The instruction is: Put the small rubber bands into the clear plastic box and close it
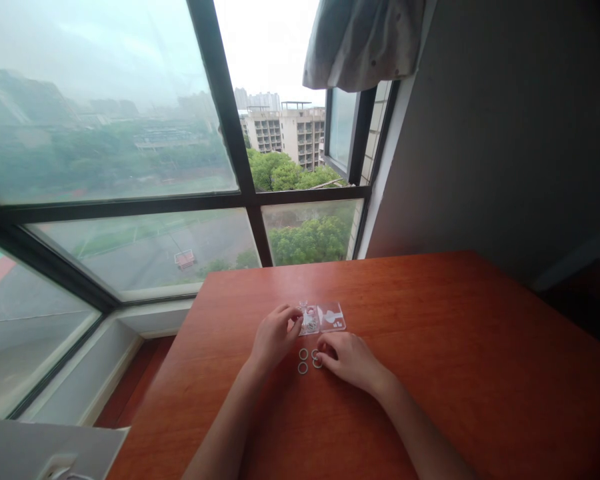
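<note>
A small clear plastic box (pixel 309 326) lies open on the table, with small rings and loose bits inside. Its lid (pixel 334 317), bearing a white print, is folded out to the right. My left hand (pixel 275 337) is at the box's left side, thumb and fingers bent together; what lies between the fingertips is hidden. Below the box, several pale rings (pixel 303 368) lie flat in two short columns. My right hand (pixel 353 359) has its thumb and index finger closed at the right-hand ring (pixel 318 363), partly covering it.
The reddish-brown wooden table (pixel 420 307) reaches to a dark-framed window (pixel 250 198) at the back. A grey curtain (pixel 363 43) hangs at the upper right beside the wall (pixel 480 147). A white ledge (pixel 55 447) stands at the lower left.
</note>
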A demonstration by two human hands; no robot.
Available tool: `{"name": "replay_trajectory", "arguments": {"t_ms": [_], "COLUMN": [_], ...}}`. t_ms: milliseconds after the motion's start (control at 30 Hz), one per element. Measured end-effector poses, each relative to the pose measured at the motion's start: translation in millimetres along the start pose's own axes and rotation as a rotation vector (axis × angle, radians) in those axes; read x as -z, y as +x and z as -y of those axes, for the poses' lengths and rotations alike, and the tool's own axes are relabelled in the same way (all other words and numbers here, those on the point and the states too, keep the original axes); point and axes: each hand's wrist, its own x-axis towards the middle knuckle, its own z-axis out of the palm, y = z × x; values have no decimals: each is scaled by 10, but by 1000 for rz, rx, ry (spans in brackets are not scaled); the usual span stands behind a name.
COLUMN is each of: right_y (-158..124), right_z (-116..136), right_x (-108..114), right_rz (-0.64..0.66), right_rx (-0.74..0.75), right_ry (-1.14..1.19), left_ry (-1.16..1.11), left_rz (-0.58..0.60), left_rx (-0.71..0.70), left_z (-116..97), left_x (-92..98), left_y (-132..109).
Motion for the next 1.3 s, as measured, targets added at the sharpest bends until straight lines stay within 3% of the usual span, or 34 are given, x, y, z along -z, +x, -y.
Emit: {"name": "replay_trajectory", "arguments": {"t_ms": [700, 1033, 1300], "right_y": [2, 40, 41], "right_z": [6, -49, -65], "right_x": [-14, -25, -21], "right_rz": [-3, -166, -249], "right_rx": [19, 1, -24], "right_ry": [-15, -29, -19], "left_ry": [10, -66, -24], "left_rz": [13, 190, 173], "left_rx": [-10, -183, -191], "left_z": [-17, -253, -213], "left_x": [13, -68, -109], "left_y": [1, -54, -57]}}
